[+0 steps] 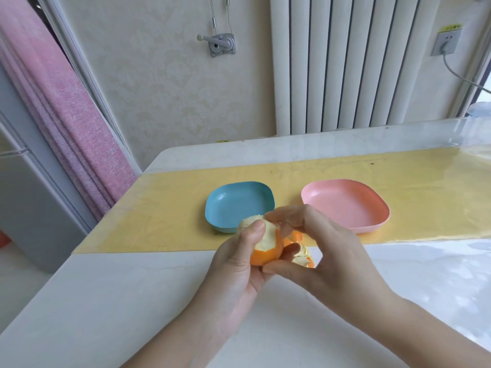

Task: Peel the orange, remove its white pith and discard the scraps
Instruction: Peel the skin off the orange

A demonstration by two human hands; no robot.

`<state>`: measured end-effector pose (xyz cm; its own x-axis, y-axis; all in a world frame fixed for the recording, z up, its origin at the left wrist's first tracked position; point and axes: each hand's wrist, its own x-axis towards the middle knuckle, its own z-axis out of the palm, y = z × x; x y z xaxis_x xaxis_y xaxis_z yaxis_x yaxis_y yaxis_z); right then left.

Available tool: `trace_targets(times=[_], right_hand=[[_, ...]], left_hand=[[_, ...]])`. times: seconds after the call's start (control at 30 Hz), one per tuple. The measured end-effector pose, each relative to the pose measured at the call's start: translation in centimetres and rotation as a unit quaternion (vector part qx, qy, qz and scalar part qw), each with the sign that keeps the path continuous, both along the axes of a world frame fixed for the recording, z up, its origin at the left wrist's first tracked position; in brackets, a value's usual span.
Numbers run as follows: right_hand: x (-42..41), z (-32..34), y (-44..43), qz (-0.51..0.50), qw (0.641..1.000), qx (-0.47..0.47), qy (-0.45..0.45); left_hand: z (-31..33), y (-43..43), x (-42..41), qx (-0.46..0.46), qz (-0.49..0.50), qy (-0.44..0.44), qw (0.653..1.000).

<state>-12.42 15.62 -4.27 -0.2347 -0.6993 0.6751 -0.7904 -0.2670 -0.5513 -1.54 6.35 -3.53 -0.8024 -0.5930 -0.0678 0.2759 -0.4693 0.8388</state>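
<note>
Eyes up to the top right, where a yellow label [451, 28] sits just above the wall socket [446, 43]. There are dark characters printed across it, but they are too small and blurred to read. Down at the foot of the wall, just behind the table's far edge, a small yellow sticker [222, 141] peeks out with dark marks on it, also illegible. So nothing written in this view can actually be read.

Orange peel [266, 253], blue dish [239, 204], pink dish [345, 207], yellow runner [172, 208].
</note>
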Motion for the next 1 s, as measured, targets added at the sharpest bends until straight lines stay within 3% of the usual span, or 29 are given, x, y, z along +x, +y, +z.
trace_targets(times=[0.2, 0.57, 0.73, 0.9, 1.0], right_hand=[[0.5, -0.1, -0.3, -0.027, 0.998, -0.047, 0.011], [-0.4, 0.1, 0.0, 0.037, 0.999, -0.005, 0.002], [-0.5, -0.1, 0.0, 0.038, 0.998, -0.023, 0.035], [0.3, -0.3, -0.1, 0.007, 0.996, -0.081, 0.046], [0.5, -0.5, -0.4, 0.005, 0.994, -0.101, 0.043]], left_hand=[[-0.4, -0.2, 0.0, -0.055, 0.024, -0.010, 0.998], [-0.7, 0.2, 0.2, -0.144, -0.007, -0.002, 0.990], [-0.2, 0.4, 0.1, -0.104, -0.034, 0.008, 0.994], [0.7, 0.6, 0.1, 0.053, -0.030, 0.036, 0.998], [1.0, 0.9, 0.1, 0.087, -0.002, 0.050, 0.995]])
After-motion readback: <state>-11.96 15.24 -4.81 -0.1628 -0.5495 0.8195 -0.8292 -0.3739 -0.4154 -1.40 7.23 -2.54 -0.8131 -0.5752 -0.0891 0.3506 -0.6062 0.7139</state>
